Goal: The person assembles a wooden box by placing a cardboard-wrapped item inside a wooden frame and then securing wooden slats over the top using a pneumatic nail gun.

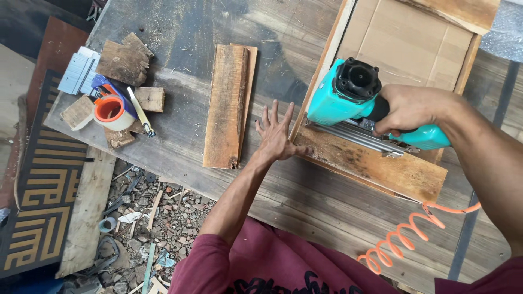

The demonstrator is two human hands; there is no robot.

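Observation:
My right hand [411, 109] grips the handle of a teal pneumatic nail gun [348, 92], its nose set at the left corner of a wooden frame [376, 166] backed with cardboard [406, 41]. An orange coiled air hose [406, 237] trails from the gun over the bench's near edge. My left hand [276, 133] is spread flat, fingers apart, pressing against the frame's left side on the dark wooden bench [180, 32]. It holds nothing.
Two loose planks [229, 103] lie left of my left hand. Farther left sit wood offcuts [124, 60], an orange-cored tape roll [111, 111], a strip of nails [80, 71] and a blade tool [141, 114]. Rubble [147, 218] covers the ground below.

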